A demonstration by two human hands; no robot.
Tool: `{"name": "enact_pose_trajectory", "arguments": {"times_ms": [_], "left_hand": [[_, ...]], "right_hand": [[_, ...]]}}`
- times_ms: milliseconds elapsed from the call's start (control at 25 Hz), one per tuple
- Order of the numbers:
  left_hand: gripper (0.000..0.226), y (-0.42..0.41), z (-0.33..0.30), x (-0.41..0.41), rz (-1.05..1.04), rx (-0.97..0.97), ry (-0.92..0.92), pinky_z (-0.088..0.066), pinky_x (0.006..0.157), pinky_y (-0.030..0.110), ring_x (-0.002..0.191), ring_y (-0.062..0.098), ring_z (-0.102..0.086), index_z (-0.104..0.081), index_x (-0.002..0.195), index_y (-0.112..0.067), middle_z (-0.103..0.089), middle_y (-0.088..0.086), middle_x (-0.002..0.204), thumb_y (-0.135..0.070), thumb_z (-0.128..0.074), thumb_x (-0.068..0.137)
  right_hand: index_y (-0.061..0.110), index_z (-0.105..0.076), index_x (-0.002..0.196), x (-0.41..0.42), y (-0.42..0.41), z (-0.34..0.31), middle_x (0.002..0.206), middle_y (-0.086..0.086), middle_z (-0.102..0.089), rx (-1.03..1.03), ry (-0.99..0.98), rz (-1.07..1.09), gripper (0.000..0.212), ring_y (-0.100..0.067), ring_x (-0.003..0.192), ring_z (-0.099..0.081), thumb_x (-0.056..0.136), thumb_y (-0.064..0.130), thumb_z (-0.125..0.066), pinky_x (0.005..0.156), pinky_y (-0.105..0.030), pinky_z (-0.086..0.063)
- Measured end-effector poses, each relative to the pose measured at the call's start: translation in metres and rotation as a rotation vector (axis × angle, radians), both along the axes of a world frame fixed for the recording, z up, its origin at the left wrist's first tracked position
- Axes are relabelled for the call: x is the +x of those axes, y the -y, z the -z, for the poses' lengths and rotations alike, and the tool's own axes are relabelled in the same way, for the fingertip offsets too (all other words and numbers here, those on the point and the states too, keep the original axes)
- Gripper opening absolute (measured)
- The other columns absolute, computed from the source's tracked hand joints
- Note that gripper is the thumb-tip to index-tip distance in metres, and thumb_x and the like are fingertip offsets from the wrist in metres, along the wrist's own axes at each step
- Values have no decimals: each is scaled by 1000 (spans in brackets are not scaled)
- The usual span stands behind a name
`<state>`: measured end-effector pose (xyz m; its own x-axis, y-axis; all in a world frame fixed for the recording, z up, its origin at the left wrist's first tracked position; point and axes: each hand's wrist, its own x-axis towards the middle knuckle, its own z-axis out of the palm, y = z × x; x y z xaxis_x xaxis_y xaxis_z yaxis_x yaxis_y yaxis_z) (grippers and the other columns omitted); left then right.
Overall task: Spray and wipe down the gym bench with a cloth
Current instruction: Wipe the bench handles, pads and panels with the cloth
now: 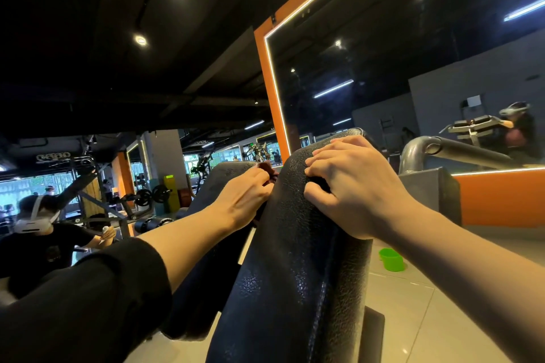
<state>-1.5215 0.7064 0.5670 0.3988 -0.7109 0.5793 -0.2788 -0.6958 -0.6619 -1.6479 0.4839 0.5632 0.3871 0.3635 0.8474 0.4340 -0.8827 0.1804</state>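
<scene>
A black textured bench pad (295, 268) rises steeply in the middle of the view. My left hand (244, 197) holds a dark red cloth (267, 169) against the pad's upper left edge; most of the cloth is hidden behind my fingers and the pad. My right hand (351, 183) grips the top of the pad, fingers curled over its edge. No spray bottle is in view.
A second black pad (215, 183) lies left of the first. A grey metal frame tube (427, 150) stands at the right, an orange-framed mirror (271, 91) behind. A green tub (390, 259) sits on the tiled floor. Another person (44, 233) with a headset works at the lower left.
</scene>
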Motion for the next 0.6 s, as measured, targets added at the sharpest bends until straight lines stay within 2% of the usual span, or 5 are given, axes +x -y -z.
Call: {"name": "enact_pose_trajectory", "arguments": {"times_ms": [80,160,280,440,600], "left_hand": [[17,10,-4,7,29,-5,68,-57,77,34,90,25,-63,-71,93,-7,-66,9,94,-6,-73,75],[21,18,-1,10,31,-3,69,-52,90,31,88,20,-66,-74,90,-11,-70,4,90,-13,-81,71],[22,9,9,6,68,-19,47,-53,83,24,78,13,-66,-75,81,-17,-68,-3,80,-21,-88,64],[16,-17,30,-7,24,-27,-29,-54,88,32,98,23,-62,-72,98,-12,-68,5,98,-15,-70,82],[14,-41,46,-25,-14,42,-128,-56,70,36,94,24,-58,-69,96,-12,-64,7,98,-11,-65,82]], "right_hand": [[20,-76,91,-1,1,0,103,6,-72,5,5,-2,71,-13,107,-59,76,50,-13,102,-32,-27],[20,-76,94,0,2,0,105,7,-72,-3,14,-5,73,-11,109,-58,76,50,-12,103,-30,-25],[21,-75,97,1,4,-1,108,8,-71,1,-10,-27,75,-10,111,-56,76,51,-10,105,-30,-25],[20,-76,97,-3,4,0,109,7,-71,15,-20,-48,74,-10,110,-57,76,51,-11,104,-29,-25],[20,-75,94,-1,1,1,106,6,-71,0,-22,-11,73,-11,108,-58,77,51,-11,104,-30,-26]]}}
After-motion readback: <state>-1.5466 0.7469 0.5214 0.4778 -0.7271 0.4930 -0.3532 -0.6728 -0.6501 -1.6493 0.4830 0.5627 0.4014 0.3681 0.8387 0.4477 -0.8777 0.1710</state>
